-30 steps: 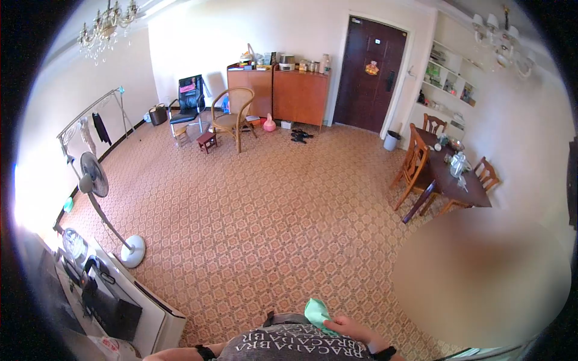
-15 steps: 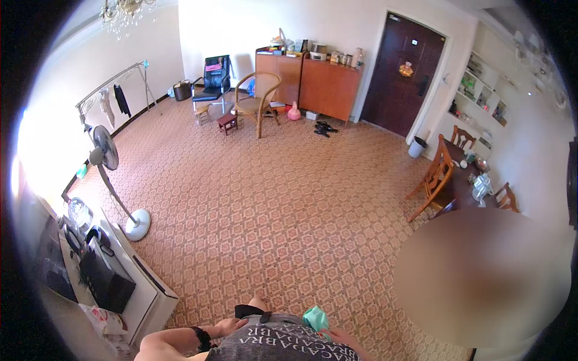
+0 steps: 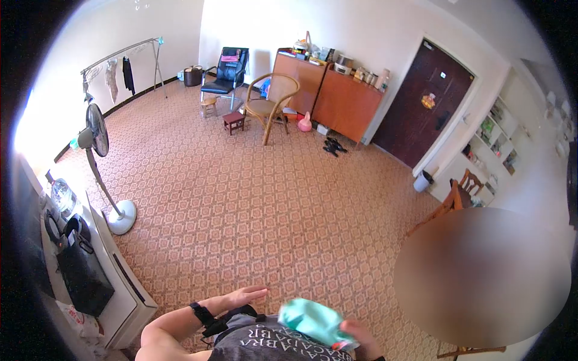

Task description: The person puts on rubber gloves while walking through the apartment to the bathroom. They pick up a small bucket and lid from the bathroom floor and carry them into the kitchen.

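Two bare hands of mine are showing in front of my grey printed shirt point(image 3: 271, 346). My right hand point(image 3: 356, 331) is gripping a mint-green bundle point(image 3: 308, 319) by its right end; the fingers are blurring, so I cannot tell exactly how they are pressing. The bundle is reaching leftward from that grip across the front of my shirt, and a small red patch is showing at its lower edge, just beside my fingers. My left hand point(image 3: 245, 295) is hovering near the bundle but apart from it, fingers stretching out straight, with a black band point(image 3: 203, 312) sitting on the wrist.

Patterned floor point(image 3: 259, 210) is spreading ahead of my grip. Off to its left, a white low cabinet point(image 3: 133, 305) is carrying a black box point(image 3: 85, 281), and a fan point(image 3: 96, 129) is standing beyond. Far ahead of the grip, a rattan chair point(image 3: 265, 108), a dark red stool point(image 3: 233, 121) and a black armchair point(image 3: 226, 77) are standing near wooden cabinets point(image 3: 346, 99); ahead and rightward, a grey bin point(image 3: 422, 182) is standing near a dark door point(image 3: 421, 108).
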Motion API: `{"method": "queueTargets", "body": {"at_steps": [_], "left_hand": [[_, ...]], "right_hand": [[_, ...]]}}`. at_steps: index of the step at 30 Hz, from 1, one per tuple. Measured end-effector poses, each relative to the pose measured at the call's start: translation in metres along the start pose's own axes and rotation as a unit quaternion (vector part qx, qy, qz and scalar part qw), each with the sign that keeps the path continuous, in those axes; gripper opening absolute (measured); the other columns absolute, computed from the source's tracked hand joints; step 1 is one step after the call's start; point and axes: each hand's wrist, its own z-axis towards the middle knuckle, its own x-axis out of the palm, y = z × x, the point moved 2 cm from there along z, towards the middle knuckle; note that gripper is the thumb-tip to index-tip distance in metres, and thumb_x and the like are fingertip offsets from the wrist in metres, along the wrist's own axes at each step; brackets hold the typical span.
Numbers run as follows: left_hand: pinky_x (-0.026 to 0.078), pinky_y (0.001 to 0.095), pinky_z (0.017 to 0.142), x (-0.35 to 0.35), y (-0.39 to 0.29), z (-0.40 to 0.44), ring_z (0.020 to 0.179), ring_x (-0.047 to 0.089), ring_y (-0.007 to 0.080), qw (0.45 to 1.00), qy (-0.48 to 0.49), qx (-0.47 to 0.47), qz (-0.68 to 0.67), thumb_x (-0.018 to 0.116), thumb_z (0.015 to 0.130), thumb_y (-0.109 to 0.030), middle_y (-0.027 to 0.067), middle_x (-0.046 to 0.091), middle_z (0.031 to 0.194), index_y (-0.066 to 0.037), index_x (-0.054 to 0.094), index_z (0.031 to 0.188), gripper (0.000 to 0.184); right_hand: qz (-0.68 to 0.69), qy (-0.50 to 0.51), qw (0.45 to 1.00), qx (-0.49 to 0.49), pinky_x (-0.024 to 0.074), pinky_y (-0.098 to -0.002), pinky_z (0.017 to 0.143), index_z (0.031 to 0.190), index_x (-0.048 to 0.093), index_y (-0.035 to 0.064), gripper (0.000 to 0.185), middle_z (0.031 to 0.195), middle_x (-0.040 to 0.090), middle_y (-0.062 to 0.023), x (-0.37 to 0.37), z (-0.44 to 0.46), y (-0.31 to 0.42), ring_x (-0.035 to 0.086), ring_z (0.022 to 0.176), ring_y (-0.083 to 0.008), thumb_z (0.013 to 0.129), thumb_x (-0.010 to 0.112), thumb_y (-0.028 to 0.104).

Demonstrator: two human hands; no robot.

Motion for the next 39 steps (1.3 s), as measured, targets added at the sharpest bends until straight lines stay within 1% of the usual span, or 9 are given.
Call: {"method": "queueTargets", "body": {"at_steps": [2, 5, 14, 20, 24, 28, 34, 37, 39], "left_hand": [[0.033, 0.0375, 0.113, -0.028, -0.001, 0.03, 0.139, 0.04, 0.0245, 0.969, 0.121, -0.036, -0.212, 0.042, 0.101, -0.058, 0.0129, 0.045, 0.149, -0.006, 0.034, 0.152, 0.073], [0.031, 0.0396, 0.115, -0.088, -0.048, 0.054, 0.141, 0.036, 0.0261, 0.967, 0.226, 0.05, -0.103, 0.034, 0.101, -0.061, 0.0127, 0.038, 0.154, -0.008, 0.028, 0.155, 0.076], [0.034, 0.041, 0.113, -0.247, -0.163, 0.131, 0.137, 0.041, 0.0262, 0.962, 0.258, 0.041, -0.075, 0.027, 0.102, -0.063, 0.0117, 0.043, 0.151, -0.009, 0.033, 0.153, 0.074], [0.04, 0.0398, 0.108, -0.367, -0.15, 0.222, 0.127, 0.05, 0.0228, 0.967, 0.063, 0.003, -0.249, 0.029, 0.103, -0.061, 0.0099, 0.05, 0.145, -0.011, 0.041, 0.149, 0.069], [0.046, 0.039, 0.1, -0.435, -0.145, 0.265, 0.122, 0.053, 0.02, 0.967, -0.083, -0.042, -0.236, 0.039, 0.102, -0.059, 0.0075, 0.053, 0.141, -0.013, 0.046, 0.146, 0.064], [0.047, 0.043, 0.098, -0.484, -0.13, 0.289, 0.131, 0.046, 0.0206, 0.978, -0.069, -0.157, -0.115, 0.048, 0.091, -0.071, 0.0058, 0.049, 0.145, -0.018, 0.044, 0.148, 0.078], [0.042, 0.0425, 0.105, -0.564, -0.073, 0.348, 0.141, 0.035, 0.0251, 0.984, -0.039, -0.026, -0.174, 0.055, 0.09, -0.068, 0.011, 0.035, 0.156, -0.018, 0.02, 0.158, 0.092], [0.043, 0.0381, 0.104, -0.639, -0.172, 0.354, 0.141, 0.036, 0.0245, 0.953, -0.23, -0.035, -0.194, 0.067, 0.089, -0.057, 0.0185, 0.035, 0.155, -0.015, 0.019, 0.158, 0.094], [0.046, 0.0318, 0.096, -0.694, -0.213, 0.376, 0.118, 0.051, 0.015, 0.942, -0.24, 0.16, -0.173, 0.072, 0.091, -0.034, 0.009, 0.053, 0.13, -0.011, 0.018, 0.157, 0.088]], "right_hand": [[-0.262, 0.075, 0.961, -0.055, 0.0518, -0.0295, 0.081, 0.116, 0.066, 0.0015, 0.044, 0.106, 0.068, -0.0038, 0.012, 0.077, 0.0, 0.063, 0.092, -0.0105, 0.096, 0.064, 0.04], [-0.098, 0.066, 0.99, 0.083, 0.0486, -0.0293, 0.088, 0.121, 0.064, 0.0024, 0.043, 0.114, 0.066, -0.0031, 0.058, 0.159, 0.058, 0.059, 0.102, -0.0103, 0.098, 0.061, 0.039], [-0.515, 0.061, 0.855, -0.017, 0.05, -0.0296, 0.086, 0.117, 0.065, 0.0003, 0.037, 0.106, 0.07, -0.0039, 0.061, 0.343, 0.218, 0.063, 0.097, -0.0129, 0.1, 0.059, 0.032], [-0.161, -0.098, 0.958, -0.218, 0.0538, -0.0342, 0.083, 0.113, 0.069, 0.0029, 0.043, 0.104, 0.071, -0.0078, -0.066, 0.454, 0.342, 0.067, 0.091, -0.0191, 0.095, 0.063, 0.041], [-0.771, -0.079, 0.628, -0.072, 0.0542, -0.0365, 0.077, 0.104, 0.072, 0.0033, 0.044, 0.099, 0.074, -0.0065, -0.125, 0.61, 0.382, 0.069, 0.084, -0.0212, 0.093, 0.06, 0.044], [-0.249, 0.027, 0.961, -0.12, 0.0535, -0.033, 0.069, 0.099, 0.074, 0.0013, 0.034, 0.085, 0.073, -0.007, -0.102, 0.668, 0.507, 0.068, 0.075, -0.0158, 0.095, 0.062, 0.033], [-0.465, 0.174, 0.861, -0.108, 0.05, -0.0284, 0.076, 0.106, 0.071, 0.0007, 0.037, 0.091, 0.071, -0.0047, -0.027, 0.814, 0.584, 0.061, 0.084, -0.0101, 0.097, 0.063, 0.036], [-0.516, 0.285, 0.803, -0.087, 0.0493, -0.027, 0.076, 0.112, 0.068, 0.0014, 0.039, 0.091, 0.068, -0.0017, 0.063, 0.885, 0.593, 0.058, 0.083, -0.0074, 0.1, 0.059, 0.037], [-0.54, 0.351, 0.762, -0.071, 0.0492, -0.0277, 0.082, 0.115, 0.066, 0.0007, 0.042, 0.098, 0.067, -0.0028, 0.128, 0.932, 0.606, 0.059, 0.089, -0.009, 0.102, 0.055, 0.039]]}}
